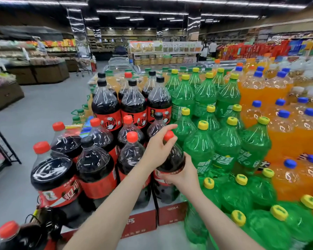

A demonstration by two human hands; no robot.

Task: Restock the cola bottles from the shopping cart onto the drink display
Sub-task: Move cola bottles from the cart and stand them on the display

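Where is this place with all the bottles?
A supermarket, most likely. Big cola bottles, green soda bottles and orange ones are stacked in a display, shelves of goods stand behind, and strip lights run along the ceiling.

Cola bottles (96, 165) are standing in stepped tiers on cartons (172, 212), filling the left part of the drink display. Lemon-lime soda bottles (213, 147) are standing just right of them, orange soda bottles (285, 134) further right again. One cola bottle (172, 159) is sitting at the right edge of the cola block, touching the lemon-lime row; the left hand (157, 150) is lying over its neck, the right hand (183, 175) against its body. Another capped bottle (16, 235) is lying nearest the camera, bottom left. Produce bins (34, 69) are standing far behind, left.
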